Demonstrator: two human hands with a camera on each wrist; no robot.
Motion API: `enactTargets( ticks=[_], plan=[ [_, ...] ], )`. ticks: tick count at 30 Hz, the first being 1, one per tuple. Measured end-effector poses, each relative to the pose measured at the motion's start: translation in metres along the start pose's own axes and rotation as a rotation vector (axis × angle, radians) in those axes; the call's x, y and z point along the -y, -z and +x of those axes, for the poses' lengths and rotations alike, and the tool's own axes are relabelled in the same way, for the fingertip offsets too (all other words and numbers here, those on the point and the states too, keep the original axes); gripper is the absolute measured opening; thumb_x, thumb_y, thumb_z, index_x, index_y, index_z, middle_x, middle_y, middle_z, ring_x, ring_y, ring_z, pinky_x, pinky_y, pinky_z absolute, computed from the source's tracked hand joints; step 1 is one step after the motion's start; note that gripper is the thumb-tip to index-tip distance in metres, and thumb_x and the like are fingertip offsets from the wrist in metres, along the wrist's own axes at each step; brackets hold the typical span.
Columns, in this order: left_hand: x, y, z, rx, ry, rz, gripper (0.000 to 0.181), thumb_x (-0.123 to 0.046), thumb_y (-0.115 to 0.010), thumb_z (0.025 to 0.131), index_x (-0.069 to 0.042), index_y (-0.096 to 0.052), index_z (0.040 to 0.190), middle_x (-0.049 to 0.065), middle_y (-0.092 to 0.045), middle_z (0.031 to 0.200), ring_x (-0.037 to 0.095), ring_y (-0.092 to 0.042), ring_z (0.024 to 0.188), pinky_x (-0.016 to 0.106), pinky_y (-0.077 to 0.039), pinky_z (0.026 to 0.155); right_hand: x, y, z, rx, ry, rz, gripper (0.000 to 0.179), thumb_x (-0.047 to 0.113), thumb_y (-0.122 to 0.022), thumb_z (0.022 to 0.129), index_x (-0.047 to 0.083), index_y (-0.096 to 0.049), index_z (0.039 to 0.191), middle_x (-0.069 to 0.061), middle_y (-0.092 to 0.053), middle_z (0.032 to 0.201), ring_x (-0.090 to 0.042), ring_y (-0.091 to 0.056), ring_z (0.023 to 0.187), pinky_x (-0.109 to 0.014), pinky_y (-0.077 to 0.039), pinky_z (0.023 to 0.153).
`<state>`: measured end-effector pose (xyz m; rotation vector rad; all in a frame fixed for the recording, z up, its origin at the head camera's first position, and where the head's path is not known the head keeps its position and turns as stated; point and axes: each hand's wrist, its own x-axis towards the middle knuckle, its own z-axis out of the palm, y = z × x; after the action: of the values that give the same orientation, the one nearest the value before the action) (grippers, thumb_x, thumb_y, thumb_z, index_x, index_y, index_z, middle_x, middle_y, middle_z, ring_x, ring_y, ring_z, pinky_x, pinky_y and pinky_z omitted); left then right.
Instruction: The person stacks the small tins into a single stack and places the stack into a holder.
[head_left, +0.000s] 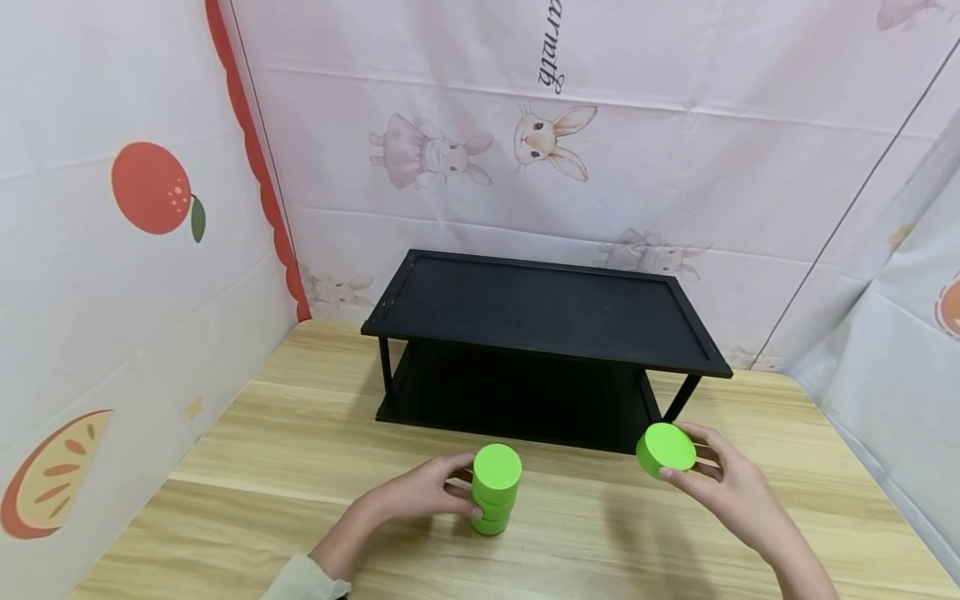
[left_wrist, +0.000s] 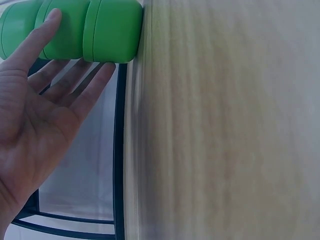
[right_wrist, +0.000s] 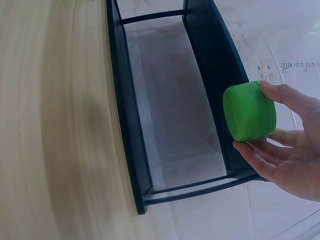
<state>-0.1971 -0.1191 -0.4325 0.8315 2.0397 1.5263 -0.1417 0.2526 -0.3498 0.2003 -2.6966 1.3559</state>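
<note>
Three lidded green round containers stand in an upright stack (head_left: 496, 492) on the table. My left hand (head_left: 427, 492) holds the stack from its left side; in the left wrist view the thumb lies across the middle container (left_wrist: 62, 30) and the fingers reach round beneath. My right hand (head_left: 731, 492) pinches another green round container (head_left: 666, 450) between thumb and fingers, tilted and raised off the table near the shelf's front right corner. In the right wrist view a lid seam runs round this held container (right_wrist: 250, 111).
A black two-tier shelf (head_left: 540, 304) stands at the back of the wooden table (head_left: 300, 467), behind both hands. Its lower board (head_left: 517, 392) sits close to the tabletop. Printed cloth walls (head_left: 450, 92) enclose the back and sides.
</note>
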Motion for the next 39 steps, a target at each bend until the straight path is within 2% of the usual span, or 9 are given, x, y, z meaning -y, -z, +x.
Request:
enactTargets(
  ticks=[6, 28, 33, 39],
  plan=[
    [0.000, 0.000, 0.000, 0.002, -0.002, -0.008, 0.049, -0.009, -0.074, 0.078, -0.009, -0.051, 0.122, 0.001, -0.055, 0.114, 0.018, -0.051, 0.110, 0.025, -0.046, 0.087, 0.002, -0.004, 0.001, 0.001, 0.032, -0.004, 0.059, 0.022, -0.073, 0.080, 0.004, -0.046, 0.129, -0.019, -0.051, 0.120, -0.033, -0.056, 0.102, -0.022, -0.051, 0.074],
    [-0.002, 0.001, 0.000, 0.000, 0.012, -0.010, 0.050, -0.008, -0.074, 0.078, -0.008, -0.051, 0.122, 0.002, -0.054, 0.115, 0.021, -0.050, 0.112, 0.025, -0.047, 0.086, 0.016, -0.013, 0.003, 0.038, 0.059, 0.019, 0.062, 0.023, -0.075, 0.079, 0.008, -0.045, 0.130, -0.018, -0.049, 0.122, -0.035, -0.056, 0.102, -0.025, -0.052, 0.073],
    [0.000, 0.001, 0.001, 0.003, 0.004, -0.015, 0.051, -0.006, -0.073, 0.078, -0.008, -0.050, 0.123, 0.002, -0.054, 0.116, 0.021, -0.050, 0.112, 0.025, -0.047, 0.086, 0.019, -0.016, 0.004, 0.049, 0.060, 0.025, 0.060, 0.024, -0.075, 0.078, 0.009, -0.046, 0.129, -0.015, -0.052, 0.118, -0.032, -0.057, 0.101, -0.025, -0.052, 0.073],
    [0.001, 0.001, 0.001, 0.001, -0.004, -0.009, 0.051, -0.004, -0.073, 0.077, -0.007, -0.050, 0.123, 0.001, -0.054, 0.116, 0.021, -0.050, 0.112, 0.024, -0.047, 0.086, 0.022, -0.021, 0.007, 0.053, 0.107, 0.015, 0.059, 0.023, -0.075, 0.078, 0.009, -0.048, 0.128, -0.011, -0.054, 0.114, -0.024, -0.058, 0.099, -0.029, -0.052, 0.077]
  ],
)
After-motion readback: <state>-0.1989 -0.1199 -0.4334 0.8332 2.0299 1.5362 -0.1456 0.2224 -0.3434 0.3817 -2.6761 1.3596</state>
